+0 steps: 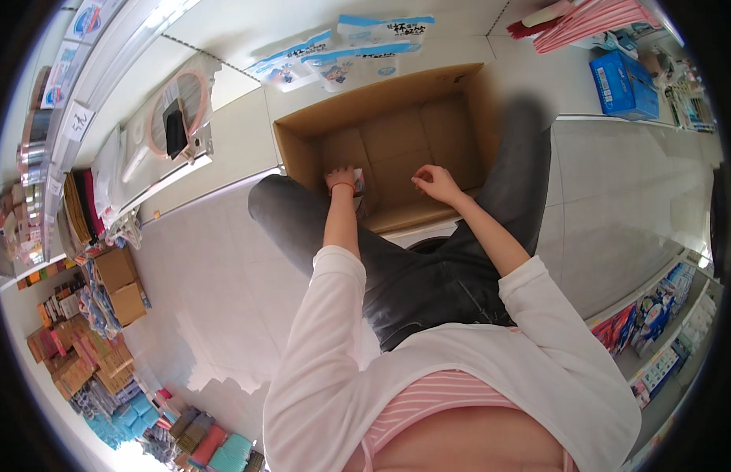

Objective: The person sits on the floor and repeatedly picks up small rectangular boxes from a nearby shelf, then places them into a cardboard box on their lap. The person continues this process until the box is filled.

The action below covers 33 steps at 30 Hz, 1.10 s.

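Observation:
An open brown cardboard box [381, 153] lies between my knees, its inside mostly bare. My left hand [340, 178], a red band at its wrist, is down in the box's near left part. Its fingers close beside a small white packet with red and dark print [359, 180], which stands against the hand's thumb side; the fingertips are partly hidden. Over the box's near right part hovers my right hand [436, 185], with thumb and fingers curled together. Whether anything small is in that pinch does not show.
Several white-and-blue plastic packs [365, 55] lie beyond the box. A blue carton [625, 85] stands at the far right, and a round pink-rimmed mirror [179, 114] is at the left. Stocked shelves [657, 315] flank the right; boxes and goods [98, 354] pile up at lower left.

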Tool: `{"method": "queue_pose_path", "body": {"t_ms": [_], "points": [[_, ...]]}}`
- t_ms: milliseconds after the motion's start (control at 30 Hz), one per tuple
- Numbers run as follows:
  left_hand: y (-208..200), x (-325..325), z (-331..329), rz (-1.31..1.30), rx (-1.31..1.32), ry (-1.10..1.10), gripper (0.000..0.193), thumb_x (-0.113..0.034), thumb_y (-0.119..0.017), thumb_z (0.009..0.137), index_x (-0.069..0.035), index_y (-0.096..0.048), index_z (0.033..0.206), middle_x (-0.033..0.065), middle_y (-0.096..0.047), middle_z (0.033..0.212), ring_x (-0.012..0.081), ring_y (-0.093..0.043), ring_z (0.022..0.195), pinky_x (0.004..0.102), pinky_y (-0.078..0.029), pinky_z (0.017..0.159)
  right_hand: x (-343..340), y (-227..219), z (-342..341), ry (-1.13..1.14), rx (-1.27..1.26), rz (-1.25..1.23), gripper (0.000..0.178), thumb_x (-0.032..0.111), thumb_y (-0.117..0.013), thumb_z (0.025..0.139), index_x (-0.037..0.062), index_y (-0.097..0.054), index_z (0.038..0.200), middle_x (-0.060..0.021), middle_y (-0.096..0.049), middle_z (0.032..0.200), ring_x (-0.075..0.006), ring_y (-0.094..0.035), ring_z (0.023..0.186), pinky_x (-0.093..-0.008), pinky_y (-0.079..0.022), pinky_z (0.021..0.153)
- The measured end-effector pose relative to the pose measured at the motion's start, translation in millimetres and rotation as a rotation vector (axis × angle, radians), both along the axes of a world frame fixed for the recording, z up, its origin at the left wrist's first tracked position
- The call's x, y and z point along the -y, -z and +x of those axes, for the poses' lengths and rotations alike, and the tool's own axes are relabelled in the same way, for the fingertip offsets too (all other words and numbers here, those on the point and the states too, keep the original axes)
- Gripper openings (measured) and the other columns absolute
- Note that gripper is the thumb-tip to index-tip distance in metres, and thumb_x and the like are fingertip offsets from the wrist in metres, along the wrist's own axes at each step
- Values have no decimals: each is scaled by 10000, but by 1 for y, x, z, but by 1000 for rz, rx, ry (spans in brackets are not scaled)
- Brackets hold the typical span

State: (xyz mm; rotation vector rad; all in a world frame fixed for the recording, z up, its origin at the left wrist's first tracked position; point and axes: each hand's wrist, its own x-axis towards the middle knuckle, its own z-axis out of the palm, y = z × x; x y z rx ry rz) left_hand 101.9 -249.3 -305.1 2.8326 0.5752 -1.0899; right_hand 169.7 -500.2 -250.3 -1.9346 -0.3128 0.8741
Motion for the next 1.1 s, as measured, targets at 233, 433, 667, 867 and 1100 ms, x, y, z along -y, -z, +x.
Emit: {"method": "queue_pose_path", "body": {"t_ms": [233,433,667,867,1100], "points": [[12,-6,-3,-31,-255,-186,459,-320,-524,804,-194,-442,1238,87,-404,1310,262,-350,1231,458,-342,932,-1,-10,1,-5,-73,11,212,176,-613,771,-18,-605,855,-121,-636,706,-178,-627,629,-294,-486,581],[29,-7,-7,40,-292,-205,428,-381,-461,820,-189,-480,1203,67,-473,1251,212,-468,1128,423,-401,858,0,-20,2,-127,42,-62,184,153,-594,788,-15,-594,864,-116,-625,684,-175,-629,633,-301,-486,555],[40,-5,2,-160,-244,-191,417,-336,-462,790,-141,-533,1151,90,-500,1222,235,-506,1091,425,-406,860,-6,4,-6,-94,231,155,102,63,-552,764,17,-596,844,-67,-614,708,-127,-585,657,-276,-477,586],[34,26,16,-488,-374,-156,426,-298,-449,766,-93,-559,1124,122,-494,1224,261,-503,1095,426,-388,897,-85,-190,46,-319,381,342,142,98,-623,780,17,-605,895,-30,-613,717,-76,-559,609,-218,-457,560],[-13,32,8,-575,20,-219,419,-300,-498,748,-13,-601,1036,191,-566,1090,282,-549,1020,370,-427,857,-190,-463,49,-685,1129,909,273,36,-634,714,46,-568,979,-64,-575,998,-222,-542,942,-326,-428,803]]}}
